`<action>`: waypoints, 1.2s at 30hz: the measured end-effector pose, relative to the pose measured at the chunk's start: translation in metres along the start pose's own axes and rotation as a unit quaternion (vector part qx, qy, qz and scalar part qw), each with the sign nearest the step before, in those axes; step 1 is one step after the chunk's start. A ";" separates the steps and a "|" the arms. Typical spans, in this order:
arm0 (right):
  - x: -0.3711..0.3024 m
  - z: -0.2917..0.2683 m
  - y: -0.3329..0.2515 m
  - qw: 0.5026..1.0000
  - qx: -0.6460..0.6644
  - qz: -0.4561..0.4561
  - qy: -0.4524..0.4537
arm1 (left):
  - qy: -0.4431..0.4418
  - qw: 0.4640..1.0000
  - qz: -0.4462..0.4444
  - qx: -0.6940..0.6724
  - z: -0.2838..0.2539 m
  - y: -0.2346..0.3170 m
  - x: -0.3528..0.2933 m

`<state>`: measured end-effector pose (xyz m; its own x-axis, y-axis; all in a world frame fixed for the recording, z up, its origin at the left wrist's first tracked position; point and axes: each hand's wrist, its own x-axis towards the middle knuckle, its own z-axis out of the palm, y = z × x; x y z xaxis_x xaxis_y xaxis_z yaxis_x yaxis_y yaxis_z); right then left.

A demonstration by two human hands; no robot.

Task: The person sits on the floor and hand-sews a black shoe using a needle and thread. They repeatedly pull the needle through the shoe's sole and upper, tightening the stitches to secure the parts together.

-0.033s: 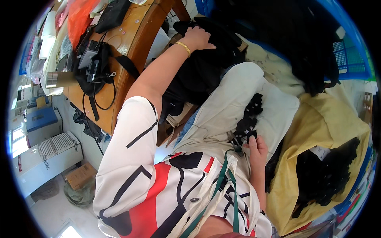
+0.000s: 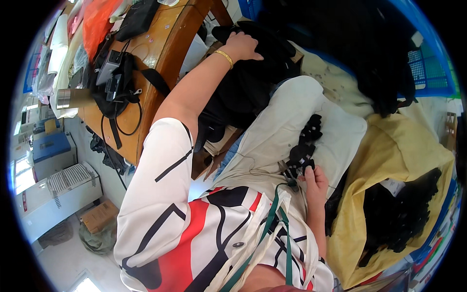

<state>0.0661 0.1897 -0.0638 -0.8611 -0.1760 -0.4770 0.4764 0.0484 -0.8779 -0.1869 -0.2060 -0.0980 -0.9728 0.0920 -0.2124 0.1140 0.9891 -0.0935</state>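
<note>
My left hand (image 2: 242,47), with a gold-coloured bracelet on its wrist, rests on a heap of black cloth (image 2: 238,92) beside the wooden table. Its thumb stands apart from the fingers, and some fingertips are partly hidden. On my lap, my right hand (image 2: 315,181) pinches the lower end of a string of small black fabric pieces (image 2: 302,152) with pale specks. A small dark metal tool (image 2: 290,176) on a green ribbon (image 2: 272,210) lies close to that hand; its kind is unclear. A pale cloth (image 2: 287,109) covers my legs under the pieces.
A wooden table (image 2: 168,53) at the left bears a black bag (image 2: 119,92) and a metal flask (image 2: 73,98). At right stands a yellow sack (image 2: 348,233) of black pieces. Far right, a blue basket (image 2: 428,73) holds black cloth. White boxes (image 2: 61,194) stand lower left.
</note>
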 end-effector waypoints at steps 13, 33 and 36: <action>-0.002 0.002 -0.017 0.976 0.215 -0.039 0.017 | 0.105 0.906 0.014 -0.410 -0.086 0.115 -0.150; -0.017 0.041 -0.019 0.963 -0.176 -0.198 -0.052 | -0.093 0.468 -0.162 -0.864 -0.021 0.203 -0.235; -0.016 0.030 -0.011 0.993 -0.045 -0.109 -0.017 | -0.093 0.464 -0.163 -0.866 -0.022 0.205 -0.231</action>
<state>0.0798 0.1627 -0.0448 -0.9348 -0.2246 -0.2751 0.2606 0.0923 -0.9610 0.0566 -0.0221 -0.0469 -0.8294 0.0526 -0.5561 -0.5217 -0.4288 0.7375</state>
